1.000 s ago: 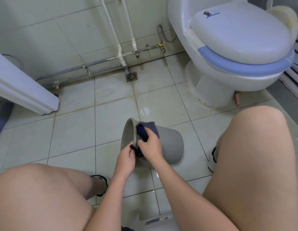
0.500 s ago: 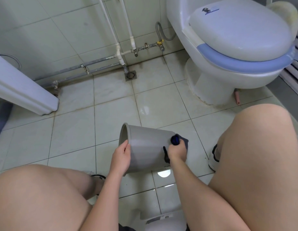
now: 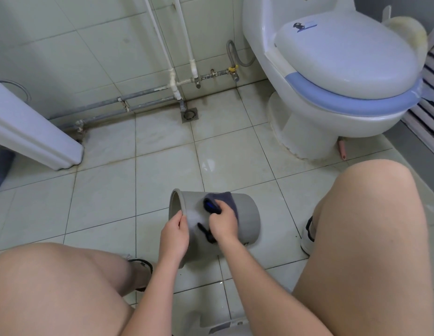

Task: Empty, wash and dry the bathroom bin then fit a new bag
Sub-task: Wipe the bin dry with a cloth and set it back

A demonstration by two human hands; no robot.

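Observation:
A grey plastic bin (image 3: 247, 219) is held on its side just above the tiled floor, its open mouth facing left. My left hand (image 3: 174, 236) grips the rim at the mouth. My right hand (image 3: 222, 223) presses a dark blue cloth (image 3: 228, 201) against the bin's outer wall, near the middle. Part of the cloth drapes over the top of the bin; the rest is bunched under my fingers. The inside of the bin is hidden.
A white toilet (image 3: 332, 76) with a blue seat ring stands at the right. Pipes (image 3: 143, 93) and a floor drain (image 3: 189, 114) run along the back wall. A white panel (image 3: 36, 139) juts in at left. My knees flank the bin.
My right hand with the cloth has slid back from the bin's bottom end toward the middle of its wall. The left hand keeps its hold on the rim.

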